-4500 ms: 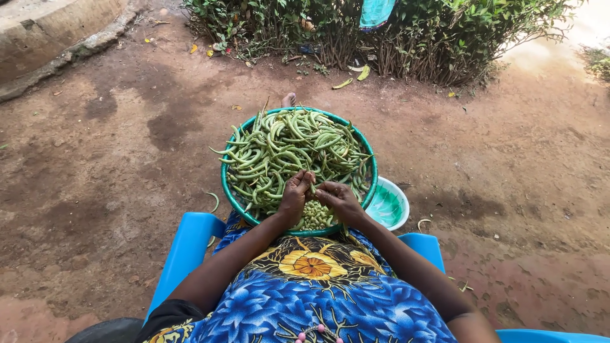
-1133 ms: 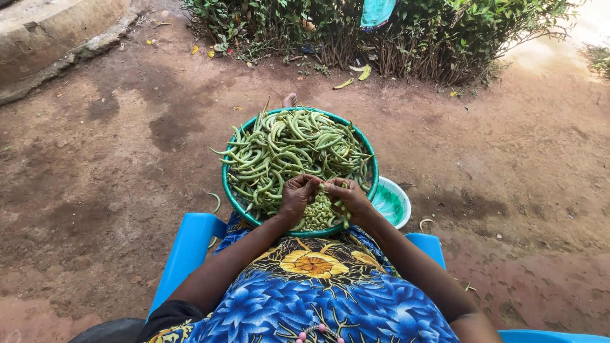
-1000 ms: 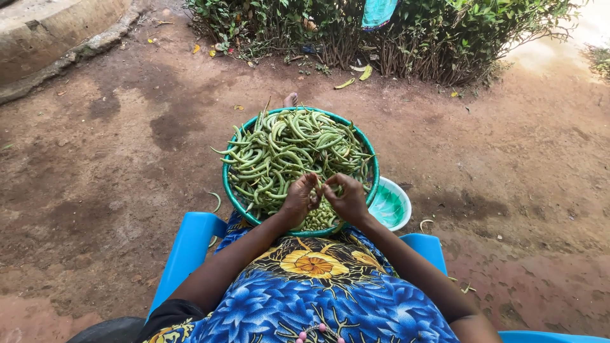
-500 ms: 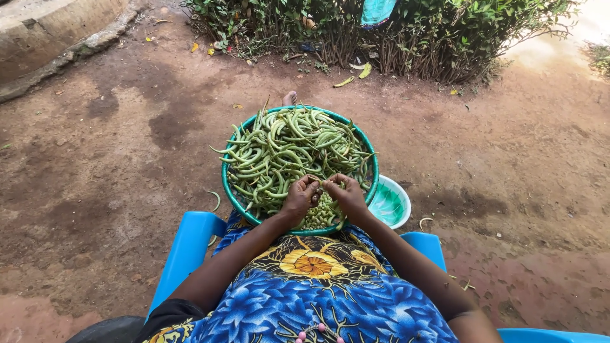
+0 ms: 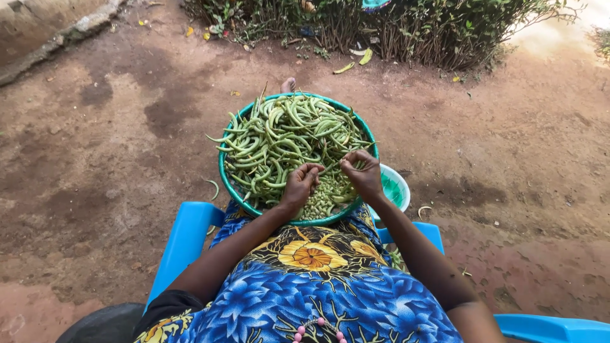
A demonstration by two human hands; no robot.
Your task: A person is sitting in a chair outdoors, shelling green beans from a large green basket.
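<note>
Outdoors on bare reddish dirt ground edged by bushes, a green basin of bean pods rests on the lap; left hand and right hand fingers pinch pods.

The green basin is heaped with bean pods across its far half, blocking passage there. A free pocket is left at its near rim. Right of the basin, a small bowl stands touching.
</note>
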